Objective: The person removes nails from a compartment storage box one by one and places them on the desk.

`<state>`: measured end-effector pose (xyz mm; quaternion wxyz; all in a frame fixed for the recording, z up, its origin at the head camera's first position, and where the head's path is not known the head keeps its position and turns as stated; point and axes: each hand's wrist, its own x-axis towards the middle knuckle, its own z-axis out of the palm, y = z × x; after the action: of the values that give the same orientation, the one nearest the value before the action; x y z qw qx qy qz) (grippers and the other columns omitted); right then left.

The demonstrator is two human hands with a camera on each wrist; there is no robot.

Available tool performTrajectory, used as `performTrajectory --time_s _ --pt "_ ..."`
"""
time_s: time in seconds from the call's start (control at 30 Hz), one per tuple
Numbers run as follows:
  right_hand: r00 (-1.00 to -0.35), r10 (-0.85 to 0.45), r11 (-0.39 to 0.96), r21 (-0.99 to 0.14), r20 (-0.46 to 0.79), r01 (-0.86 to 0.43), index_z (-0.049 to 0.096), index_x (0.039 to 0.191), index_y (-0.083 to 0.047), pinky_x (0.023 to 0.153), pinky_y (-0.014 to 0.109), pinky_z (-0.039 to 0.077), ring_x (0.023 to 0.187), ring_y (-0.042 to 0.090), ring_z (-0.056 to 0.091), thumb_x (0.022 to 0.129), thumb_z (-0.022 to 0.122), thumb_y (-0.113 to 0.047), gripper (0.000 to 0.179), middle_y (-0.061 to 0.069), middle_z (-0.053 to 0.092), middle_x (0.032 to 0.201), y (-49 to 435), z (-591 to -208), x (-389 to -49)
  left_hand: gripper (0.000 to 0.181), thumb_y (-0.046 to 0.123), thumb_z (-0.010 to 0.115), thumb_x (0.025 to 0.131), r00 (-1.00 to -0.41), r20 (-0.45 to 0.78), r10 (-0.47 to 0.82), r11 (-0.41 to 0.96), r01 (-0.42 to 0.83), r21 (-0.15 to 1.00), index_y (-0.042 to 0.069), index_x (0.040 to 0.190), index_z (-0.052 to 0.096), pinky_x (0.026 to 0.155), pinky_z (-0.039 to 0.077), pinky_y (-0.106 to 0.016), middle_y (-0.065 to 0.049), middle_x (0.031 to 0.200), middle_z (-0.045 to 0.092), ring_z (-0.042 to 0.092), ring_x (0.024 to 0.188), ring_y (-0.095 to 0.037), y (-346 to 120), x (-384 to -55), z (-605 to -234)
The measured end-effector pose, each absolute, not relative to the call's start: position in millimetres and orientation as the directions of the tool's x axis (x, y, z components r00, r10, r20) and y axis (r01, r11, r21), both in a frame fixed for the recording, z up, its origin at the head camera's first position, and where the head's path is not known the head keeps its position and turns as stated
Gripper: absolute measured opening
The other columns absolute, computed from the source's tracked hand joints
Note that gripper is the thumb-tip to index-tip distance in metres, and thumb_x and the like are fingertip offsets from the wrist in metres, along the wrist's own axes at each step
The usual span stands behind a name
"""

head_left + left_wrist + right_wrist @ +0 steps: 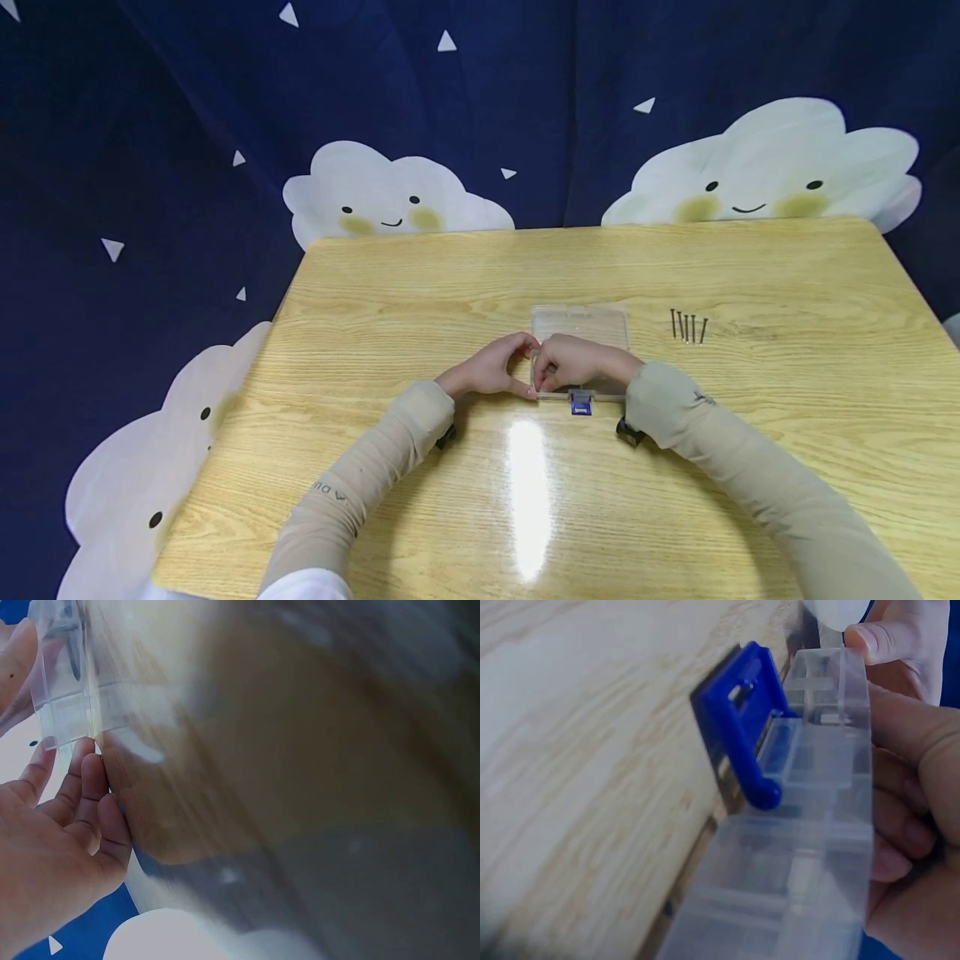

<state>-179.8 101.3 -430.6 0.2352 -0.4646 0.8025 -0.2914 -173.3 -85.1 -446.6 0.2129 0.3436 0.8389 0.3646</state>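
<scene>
A clear plastic compartment box point(618, 397) stands on the table with its lid point(580, 321) raised toward the back. A blue latch point(754, 720) hangs from its front wall. My left hand point(495, 367) holds the box's left end, thumb at the front corner and fingers toward the back. My right hand point(573, 360) reaches over the box, fingers curled and fingertips down at the left compartment. Whether anything is between those fingertips is hidden. Through the clear wall in the left wrist view shows a dark thin screw or nail point(73, 656).
Several long dark screws or nails point(687, 327) lie in a loose row to the right of the box. The wooden table point(390, 292) carries a bright light reflection in front of the box. A dark blue curtain with clouds point(397, 196) hangs behind it.
</scene>
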Motion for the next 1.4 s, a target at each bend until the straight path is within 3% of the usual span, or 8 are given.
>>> performTrajectory --time_s 0.3,0.6,1.13,1.4 --pt "-0.442 -0.896 0.318 -0.750 -0.039 -0.580 0.068 0.079 -0.006 0.052 0.019 0.035 0.051 0.001 0.039 0.083 0.067 -0.011 0.006 -0.009 0.051 0.060 108 -438 -181 0.060 0.017 0.081 0.068 -0.682 -0.107 0.723 0.503 0.415 0.758 0.003 0.116 0.047 0.092 0.036 -0.030 -0.007 0.106 0.050 0.046 0.101 -0.019 -86 -171 -444" --pt "-0.482 -0.876 0.287 -0.820 -0.016 -0.495 0.068 0.082 -0.004 0.050 0.020 0.032 0.048 0.003 0.035 0.083 0.065 -0.006 0.004 -0.005 0.049 0.057 113 -436 -181 0.059 0.018 0.081 0.069 -0.680 -0.111 0.725 0.498 0.406 0.766 0.004 0.115 0.048 0.093 0.036 -0.029 -0.007 0.107 0.050 0.046 0.102 -0.020 -86 -171 -443" --pt "-0.639 -0.767 0.306 -0.846 0.052 -0.437 0.067 0.085 -0.003 0.050 0.022 0.032 0.049 0.005 0.033 0.086 0.063 -0.009 0.008 -0.007 0.040 0.055 123 -433 -178 0.059 0.020 0.082 0.067 -0.696 -0.113 0.709 0.525 0.415 0.743 0.004 0.113 0.049 0.093 0.035 -0.028 -0.006 0.104 0.050 0.046 0.100 -0.019 -84 -169 -442" --pt "-0.762 -0.644 0.337 -0.873 0.059 -0.352 0.066 0.088 0.000 0.050 0.023 0.032 0.050 0.008 0.034 0.086 0.061 -0.008 0.009 -0.004 0.040 0.055 132 -427 -173 0.063 0.017 0.082 0.066 -0.699 -0.123 0.705 0.530 0.403 0.747 -0.001 0.116 0.047 0.094 0.035 -0.031 -0.012 0.107 0.051 0.047 0.101 -0.020 -84 -170 -441"
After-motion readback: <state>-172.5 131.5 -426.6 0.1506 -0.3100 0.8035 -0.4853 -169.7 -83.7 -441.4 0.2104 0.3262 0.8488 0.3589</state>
